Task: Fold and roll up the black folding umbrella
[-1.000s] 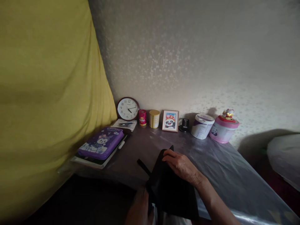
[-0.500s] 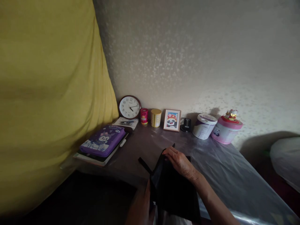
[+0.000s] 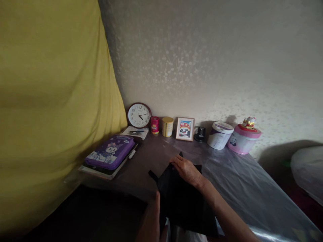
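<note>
Okay, black fabric piece (image 3: 183, 206) is well in front of the panda picture frame (image 3: 185, 129), on the side away from the wall (image 3: 214, 53). Can't tell if it rests on the table (image 3: 242, 195) or is held off it.

Right hand (image 3: 186, 170): nearer the frame, fingers bent, pinching the piece's top edge. Dark pointed tip sticks up just past the knuckles, toward the frame.

Left hand (image 3: 150, 216): farther from the frame and left of it, thumb side against the piece's left edge. Rest of its fingers are lost in shadow; can't say if they're clamped or only bracing.

Strap end (image 3: 152, 175) pokes out loose, left of the frame and in front of it.

Step in hand looks like working the edge and folds two-handed. My take: pinch just the rim with the right, brace the side with the left so it doesn't twist. Pull evenly, no jerks; soft material will probably bunch. Don't let the strap get caught in a fold. Purple case (image 3: 109, 153), left of the frame, is well apart from both hands, so low bump risk.
</note>
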A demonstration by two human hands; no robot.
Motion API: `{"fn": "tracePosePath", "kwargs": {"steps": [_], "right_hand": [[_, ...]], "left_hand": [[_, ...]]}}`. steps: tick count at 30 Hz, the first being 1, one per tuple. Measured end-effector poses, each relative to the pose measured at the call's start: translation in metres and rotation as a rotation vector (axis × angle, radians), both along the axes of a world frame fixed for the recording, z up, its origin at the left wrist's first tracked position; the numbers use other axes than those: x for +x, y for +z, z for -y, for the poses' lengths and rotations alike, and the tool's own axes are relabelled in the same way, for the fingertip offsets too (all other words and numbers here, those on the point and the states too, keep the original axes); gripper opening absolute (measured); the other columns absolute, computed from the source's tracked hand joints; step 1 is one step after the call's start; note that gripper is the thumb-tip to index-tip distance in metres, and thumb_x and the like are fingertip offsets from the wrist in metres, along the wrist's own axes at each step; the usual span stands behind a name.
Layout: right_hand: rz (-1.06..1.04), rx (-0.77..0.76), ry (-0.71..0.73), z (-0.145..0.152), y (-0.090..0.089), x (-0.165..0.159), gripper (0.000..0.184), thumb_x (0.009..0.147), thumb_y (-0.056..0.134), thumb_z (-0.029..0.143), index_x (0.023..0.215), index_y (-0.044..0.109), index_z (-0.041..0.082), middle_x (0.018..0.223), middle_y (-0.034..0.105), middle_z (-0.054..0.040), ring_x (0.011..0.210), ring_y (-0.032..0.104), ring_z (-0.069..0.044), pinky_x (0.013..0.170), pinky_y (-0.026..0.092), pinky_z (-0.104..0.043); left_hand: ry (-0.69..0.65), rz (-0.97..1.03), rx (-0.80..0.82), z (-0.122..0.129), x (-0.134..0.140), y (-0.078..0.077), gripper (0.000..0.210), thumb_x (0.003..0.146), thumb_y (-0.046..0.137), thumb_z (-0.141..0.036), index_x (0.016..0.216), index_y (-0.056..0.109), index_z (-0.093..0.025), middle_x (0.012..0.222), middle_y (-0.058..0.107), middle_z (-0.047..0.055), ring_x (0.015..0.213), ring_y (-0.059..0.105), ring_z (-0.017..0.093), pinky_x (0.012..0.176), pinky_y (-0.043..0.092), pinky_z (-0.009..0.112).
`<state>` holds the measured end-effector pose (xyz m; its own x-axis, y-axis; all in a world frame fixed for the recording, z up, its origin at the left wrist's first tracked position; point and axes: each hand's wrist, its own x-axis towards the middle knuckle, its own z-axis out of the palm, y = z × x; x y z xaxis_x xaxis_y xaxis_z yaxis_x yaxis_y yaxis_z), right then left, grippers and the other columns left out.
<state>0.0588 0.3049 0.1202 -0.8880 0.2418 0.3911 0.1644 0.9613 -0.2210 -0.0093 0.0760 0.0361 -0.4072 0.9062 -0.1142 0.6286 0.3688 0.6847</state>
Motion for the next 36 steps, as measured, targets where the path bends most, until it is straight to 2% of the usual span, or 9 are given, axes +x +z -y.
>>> {"fn": "tracePosePath", "kwargs": {"steps": [3, 7, 9, 11, 15, 21, 27, 31, 36], "right_hand": [[0.036, 0.012, -0.014, 0.001, 0.002, -0.004, 0.024, 0.095, 0.044, 0.004, 0.108, 0.06, 0.015, 0.098, 0.062, -0.0074, 0.083, 0.065, -0.018, 0.077, 0.055, -0.028], [0.082, 0.028, -0.039, 0.003, 0.004, -0.005, 0.023, 0.094, 0.046, 0.004, 0.108, 0.061, 0.016, 0.099, 0.062, -0.0069, 0.083, 0.065, -0.016, 0.077, 0.054, -0.026], [0.092, 0.029, -0.048, 0.003, 0.004, -0.006, 0.023, 0.095, 0.047, 0.005, 0.108, 0.061, 0.016, 0.099, 0.062, -0.0069, 0.083, 0.065, -0.016, 0.077, 0.054, -0.026], [0.089, 0.026, -0.044, 0.003, 0.005, -0.006, 0.024, 0.095, 0.046, 0.005, 0.108, 0.061, 0.016, 0.098, 0.062, -0.0065, 0.083, 0.065, -0.016, 0.077, 0.054, -0.025], [0.069, 0.028, -0.02, 0.004, 0.004, -0.007, 0.025, 0.094, 0.046, 0.005, 0.109, 0.062, 0.017, 0.097, 0.062, -0.0067, 0.084, 0.065, -0.017, 0.079, 0.054, -0.027], [0.051, 0.038, -0.009, 0.004, 0.002, -0.005, 0.024, 0.095, 0.044, 0.008, 0.107, 0.063, 0.017, 0.098, 0.063, -0.0076, 0.085, 0.065, -0.018, 0.077, 0.055, -0.029], [0.016, 0.001, -0.011, 0.001, -0.003, -0.004, 0.024, 0.095, 0.047, 0.007, 0.11, 0.061, 0.019, 0.099, 0.063, -0.0055, 0.086, 0.066, -0.016, 0.079, 0.054, -0.027], [0.019, -0.003, -0.013, 0.004, -0.003, -0.005, 0.023, 0.096, 0.046, 0.009, 0.11, 0.061, 0.018, 0.098, 0.064, -0.0054, 0.085, 0.066, -0.016, 0.077, 0.054, -0.026], [-0.003, -0.019, 0.007, 0.006, -0.002, -0.005, 0.022, 0.097, 0.044, 0.009, 0.108, 0.061, 0.018, 0.097, 0.063, -0.0064, 0.083, 0.066, -0.017, 0.076, 0.054, -0.028]], "left_hand": [[-0.071, -0.046, -0.017, 0.001, -0.005, -0.009, 0.08, 0.082, 0.046, -0.009, 0.153, 0.011, -0.007, 0.157, 0.032, 0.016, 0.144, 0.035, 0.025, 0.115, 0.032, 0.034], [-0.124, -0.047, -0.088, 0.001, -0.008, -0.014, 0.081, 0.085, 0.045, -0.01, 0.154, 0.004, -0.023, 0.159, 0.03, 0.012, 0.127, 0.057, 0.023, 0.1, 0.047, 0.03], [-0.144, -0.089, -0.109, -0.001, -0.006, -0.014, 0.082, 0.084, 0.046, -0.008, 0.153, 0.007, -0.029, 0.159, 0.03, 0.011, 0.131, 0.053, 0.023, 0.1, 0.047, 0.03], [-0.139, -0.166, -0.14, -0.004, -0.003, -0.013, 0.082, 0.083, 0.048, -0.006, 0.152, 0.012, -0.032, 0.16, 0.029, 0.012, 0.138, 0.045, 0.027, 0.106, 0.043, 0.037], [-0.133, -0.285, -0.218, -0.01, 0.005, -0.008, 0.082, 0.08, 0.046, 0.003, 0.15, 0.02, -0.031, 0.156, 0.033, 0.02, 0.134, 0.049, 0.032, 0.107, 0.042, 0.047], [-0.097, -0.277, -0.148, -0.012, 0.008, 0.006, 0.089, 0.07, 0.053, 0.005, 0.148, 0.03, -0.033, 0.159, 0.029, 0.014, 0.145, 0.029, 0.034, 0.113, 0.038, 0.045], [-0.131, -0.192, -0.22, -0.015, 0.002, 0.008, 0.098, 0.069, 0.056, 0.003, 0.15, 0.017, -0.034, 0.16, 0.028, 0.014, 0.145, 0.031, 0.03, 0.113, 0.037, 0.039], [-0.139, -0.16, -0.216, -0.016, -0.001, 0.005, 0.099, 0.069, 0.057, 0.003, 0.151, 0.015, -0.032, 0.162, 0.022, 0.015, 0.144, 0.033, 0.029, 0.114, 0.035, 0.037], [-0.17, -0.1, -0.168, -0.014, -0.005, 0.001, 0.093, 0.072, 0.055, -0.001, 0.152, 0.015, -0.028, 0.161, 0.024, 0.015, 0.145, 0.033, 0.028, 0.113, 0.037, 0.033]]}}
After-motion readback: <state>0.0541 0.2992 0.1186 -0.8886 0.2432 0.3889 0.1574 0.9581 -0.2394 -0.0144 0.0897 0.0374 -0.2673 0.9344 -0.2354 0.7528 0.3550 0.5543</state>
